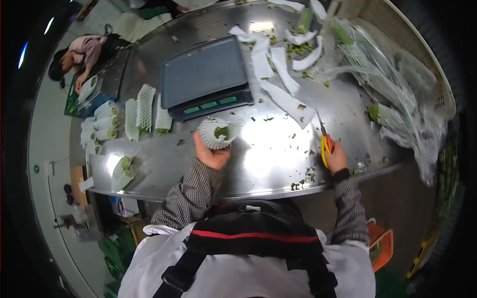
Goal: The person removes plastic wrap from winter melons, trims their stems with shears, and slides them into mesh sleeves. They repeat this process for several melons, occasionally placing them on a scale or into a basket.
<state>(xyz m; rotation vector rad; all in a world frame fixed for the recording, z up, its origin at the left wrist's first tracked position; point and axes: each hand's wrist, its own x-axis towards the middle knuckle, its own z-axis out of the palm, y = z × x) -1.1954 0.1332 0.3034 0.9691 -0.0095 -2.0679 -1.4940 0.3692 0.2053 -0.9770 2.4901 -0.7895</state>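
My left hand [212,155] holds a bundle of green stalks wrapped in white foam netting [216,132], end-on to the camera, just in front of a dark scale [203,79] on the steel table [268,159]. My right hand [337,158] grips yellow-handled scissors [324,140], blades pointing away from me, resting on the table near its front edge. A strip of white paper [288,103] lies just beyond the scissor tips.
Several netted bundles [145,110] lie left of the scale. More white strips and green trimmings [293,47] litter the far side. A basket [422,54] with plastic-wrapped stalks stands at the right. Another person [79,54] works at the far left.
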